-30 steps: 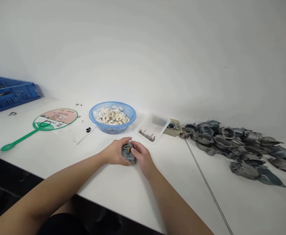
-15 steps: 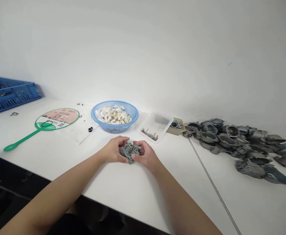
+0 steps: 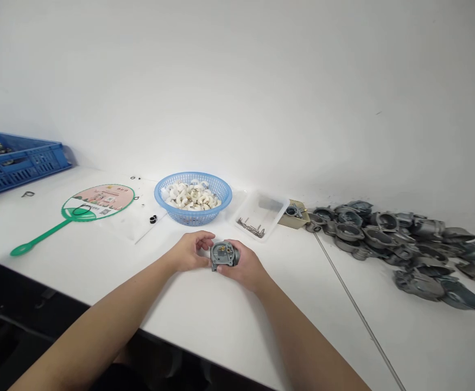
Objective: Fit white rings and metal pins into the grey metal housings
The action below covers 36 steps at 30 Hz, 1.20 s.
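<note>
Right hand [image 3: 245, 264] grips grey metal part [image 3: 223, 256] over tabletop [image 3: 204, 315], near blue basket [image 3: 192, 217]. Left hand [image 3: 191, 251] loosely curled at part's left edge; contact unclear. Further left: green-handled fan [image 3: 94, 199], lettering [image 3: 124, 190] too small to read.

A workshop is indicated by metal castings [image 3: 378, 237] heaped on a bench [image 3: 196, 315], with white parts [image 3: 190, 196] kept in a basket [image 3: 193, 219].

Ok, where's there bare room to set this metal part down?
Two bare patches of tabletop: between the fan and left arm, and between the right arm and the thin gray strip. It's crowded back right, where the clear tray, beige box and metal castings sit close together.
</note>
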Available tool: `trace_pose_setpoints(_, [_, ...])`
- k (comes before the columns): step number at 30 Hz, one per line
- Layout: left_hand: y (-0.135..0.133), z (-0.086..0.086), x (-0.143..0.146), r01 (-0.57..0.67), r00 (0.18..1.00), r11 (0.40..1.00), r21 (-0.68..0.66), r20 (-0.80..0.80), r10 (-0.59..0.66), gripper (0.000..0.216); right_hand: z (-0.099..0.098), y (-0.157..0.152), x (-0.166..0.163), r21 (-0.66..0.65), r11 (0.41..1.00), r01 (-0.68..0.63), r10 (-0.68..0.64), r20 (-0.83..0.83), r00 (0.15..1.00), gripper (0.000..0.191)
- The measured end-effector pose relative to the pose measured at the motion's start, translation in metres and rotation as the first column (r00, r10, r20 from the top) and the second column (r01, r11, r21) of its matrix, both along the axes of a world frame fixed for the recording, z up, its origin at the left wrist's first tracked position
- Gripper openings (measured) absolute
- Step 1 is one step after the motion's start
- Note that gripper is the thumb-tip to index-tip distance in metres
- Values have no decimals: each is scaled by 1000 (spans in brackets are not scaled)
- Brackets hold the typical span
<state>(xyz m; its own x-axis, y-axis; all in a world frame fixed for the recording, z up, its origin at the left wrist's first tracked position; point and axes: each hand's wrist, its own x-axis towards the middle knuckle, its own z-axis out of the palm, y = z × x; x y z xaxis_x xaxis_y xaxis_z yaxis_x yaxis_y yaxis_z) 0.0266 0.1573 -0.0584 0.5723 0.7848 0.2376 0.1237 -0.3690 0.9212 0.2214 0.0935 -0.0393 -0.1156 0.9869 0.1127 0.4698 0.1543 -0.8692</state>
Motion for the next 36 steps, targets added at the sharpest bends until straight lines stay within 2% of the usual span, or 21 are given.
trace_pose_setpoints(3, [0, 1, 1, -45, 999, 999, 5, -25, 45, 63, 2, 0, -3, 6, 997, 72, -73, 67, 995, 42])
trace_pose_setpoints(7, [-1, 5, 0, -112, 992, 991, 76, -52, 116, 51, 3, 0, -7, 12, 986, 165, -165, 146, 975, 40])
trace_pose_setpoints(10, [0, 9, -5, -262, 964, 960, 102, 70, 255, 35, 2, 0, -7, 15, 973, 232, -232, 128, 964, 62])
trace_pose_setpoints(13, [3, 20, -16, -464, 858, 883, 65, 280, 430, 27, -1, -1, -4, 24, 973, 229, -231, 84, 969, 86])
trace_pose_setpoints(16, [11, 42, -29, -584, 772, 808, 79, 363, 522, 27, -7, 0, 1, 41, 982, 186, -188, 35, 982, 88])
trace_pose_setpoints(18, [21, 62, -33, -599, 792, 784, 162, 261, 552, 28, -11, 0, 3, 54, 984, 171, -172, 14, 985, 85])
trace_pose_setpoints(20, [38, 81, -33, -546, 822, 784, 294, 6, 570, 31, -12, 1, 3, 60, 985, 160, -160, 8, 987, 81])
trace_pose_setpoints(21, [49, 89, -32, -481, 804, 800, 359, -185, 566, 32, -12, 1, 3, 61, 986, 156, -157, 13, 987, 79])
trace_pose_setpoints(23, [73, 99, -27, -421, 771, 820, 388, -323, 549, 28, -10, 1, 2, 63, 986, 153, -156, 33, 987, 78])
trace_pose_setpoints(29, [140, 102, -5, -310, 626, 823, 477, -549, 554, 23, -9, 2, 5, 79, 984, 162, -166, 45, 985, 76])
trace_pose_setpoints(33, [166, 102, 14, -214, 556, 858, 467, -664, 501, 32, -13, 4, 6, 84, 980, 182, -188, 69, 980, 76])
trace_pose_setpoints(36, [177, 98, 26, -147, 501, 889, 434, -742, 445, 30, -15, 5, 4, 115, 968, 223, -233, 81, 969, 74])
